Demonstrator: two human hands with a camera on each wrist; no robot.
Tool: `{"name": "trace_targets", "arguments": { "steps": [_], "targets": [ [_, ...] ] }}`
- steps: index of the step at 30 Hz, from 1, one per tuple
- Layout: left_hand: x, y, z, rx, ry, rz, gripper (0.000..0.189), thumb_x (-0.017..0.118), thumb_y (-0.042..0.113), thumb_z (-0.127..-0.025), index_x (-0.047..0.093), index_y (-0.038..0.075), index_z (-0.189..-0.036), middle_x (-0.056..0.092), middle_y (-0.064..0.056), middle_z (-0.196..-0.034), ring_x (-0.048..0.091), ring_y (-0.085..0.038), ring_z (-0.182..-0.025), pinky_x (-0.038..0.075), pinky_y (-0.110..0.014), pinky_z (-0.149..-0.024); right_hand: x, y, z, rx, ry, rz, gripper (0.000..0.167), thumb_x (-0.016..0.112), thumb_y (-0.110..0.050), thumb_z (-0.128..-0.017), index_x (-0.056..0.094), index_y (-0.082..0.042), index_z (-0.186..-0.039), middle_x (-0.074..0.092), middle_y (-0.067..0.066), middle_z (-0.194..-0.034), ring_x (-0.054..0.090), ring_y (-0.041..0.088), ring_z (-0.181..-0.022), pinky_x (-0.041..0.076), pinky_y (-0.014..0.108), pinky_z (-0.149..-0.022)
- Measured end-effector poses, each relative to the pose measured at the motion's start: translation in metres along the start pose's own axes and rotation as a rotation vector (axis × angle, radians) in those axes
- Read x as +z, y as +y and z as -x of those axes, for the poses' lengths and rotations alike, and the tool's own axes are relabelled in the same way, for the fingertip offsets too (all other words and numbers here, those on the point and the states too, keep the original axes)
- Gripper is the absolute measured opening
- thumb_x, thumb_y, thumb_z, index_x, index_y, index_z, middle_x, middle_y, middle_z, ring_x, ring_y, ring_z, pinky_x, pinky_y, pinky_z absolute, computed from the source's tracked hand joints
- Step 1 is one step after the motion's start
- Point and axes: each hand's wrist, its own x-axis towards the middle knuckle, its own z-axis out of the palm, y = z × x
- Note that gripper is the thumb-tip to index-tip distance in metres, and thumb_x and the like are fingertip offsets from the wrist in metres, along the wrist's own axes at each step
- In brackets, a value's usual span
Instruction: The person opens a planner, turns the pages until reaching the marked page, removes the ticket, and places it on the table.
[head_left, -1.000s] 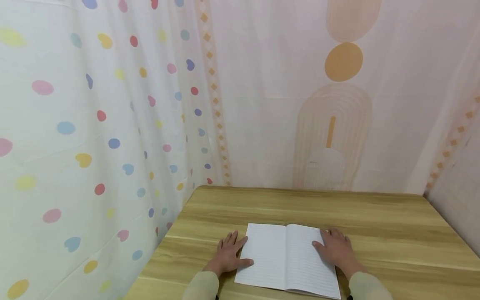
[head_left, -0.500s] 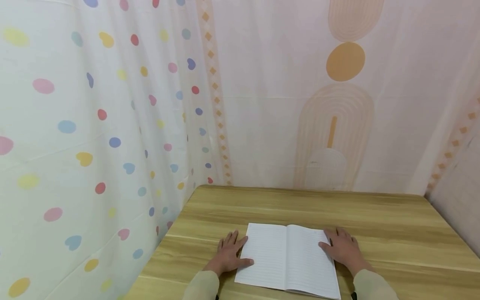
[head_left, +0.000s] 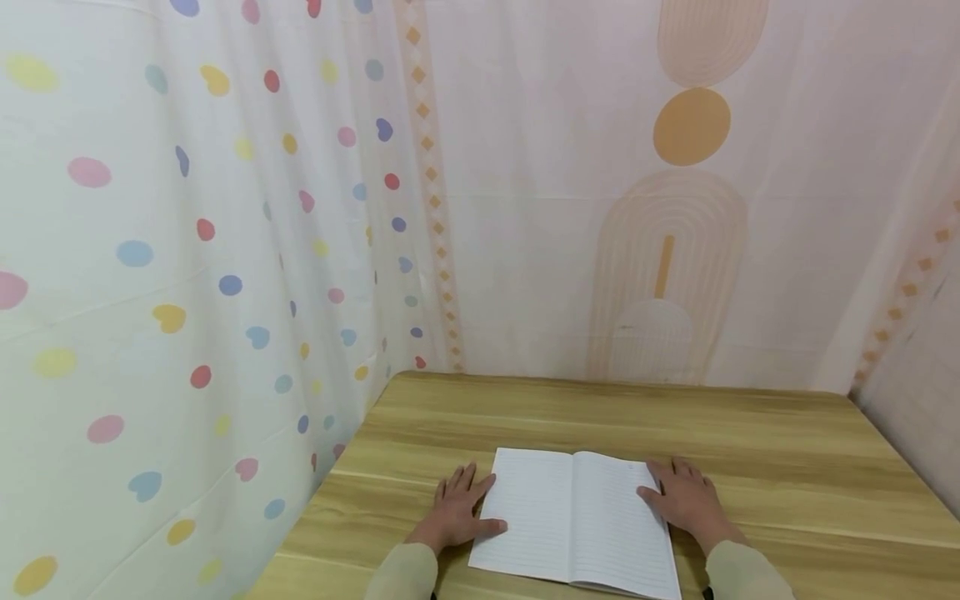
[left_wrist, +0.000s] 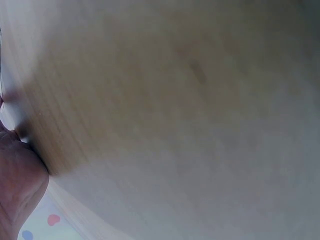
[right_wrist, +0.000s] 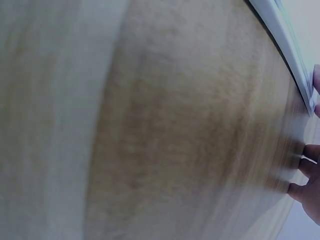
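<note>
Right hand (head_left: 686,500) slides outward across lined notebook (head_left: 572,521)

Compared with a second ago, the right hand lies nearer the right edge of the wood-grain table (head_left: 810,475). Its thumb (head_left: 654,500), then farther in on the right page (head_left: 611,525), now reaches only just inside that page's outer edge, leaving more ruled paper showing. The pale sleeve (head_left: 746,573) has shifted rightward too.

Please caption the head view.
Left hand and right hand at opposite edges of an open lined notebook on a table.
</note>
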Motion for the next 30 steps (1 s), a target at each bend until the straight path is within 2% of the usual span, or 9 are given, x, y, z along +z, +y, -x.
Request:
{"name": "trace_targets", "arguments": {
  "steps": [13,24,30],
  "targets": [
    [-0.0001,0.0012,0.0009,0.011,0.01,-0.007,0.089,0.065,0.064,-0.086,0.039,0.011,-0.153,0.015,-0.027,-0.16,0.008,-0.048,-0.147,0.002,-0.066,-0.113,0.0083,0.0041,-0.0004,-0.005,0.023,0.015,0.064,0.055,-0.044,-0.099,0.046,-0.001,-0.146,0.025,0.045,-0.146,0.022,0.064,-0.134,0.019,0.075,-0.104],
    [0.0015,0.0015,0.0018,0.009,0.018,-0.019,0.086,0.067,0.059,-0.087,0.04,0.011,-0.153,0.016,-0.028,-0.16,0.01,-0.048,-0.147,0.004,-0.067,-0.113,0.0073,0.0021,-0.0018,0.003,0.028,-0.034,0.058,0.058,-0.038,-0.099,0.051,-0.001,-0.143,0.025,0.046,-0.145,0.022,0.065,-0.133,0.018,0.076,-0.104],
    [0.0008,0.0019,0.0003,0.009,0.014,-0.011,0.086,0.066,0.06,-0.087,0.039,0.012,-0.153,0.016,-0.027,-0.16,0.01,-0.048,-0.147,0.004,-0.067,-0.113,0.0054,0.0003,-0.0021,0.001,0.064,-0.063,0.053,0.062,-0.033,-0.096,0.056,-0.002,-0.139,0.028,0.044,-0.145,0.023,0.064,-0.133,0.015,0.077,-0.104]
  ]
}}
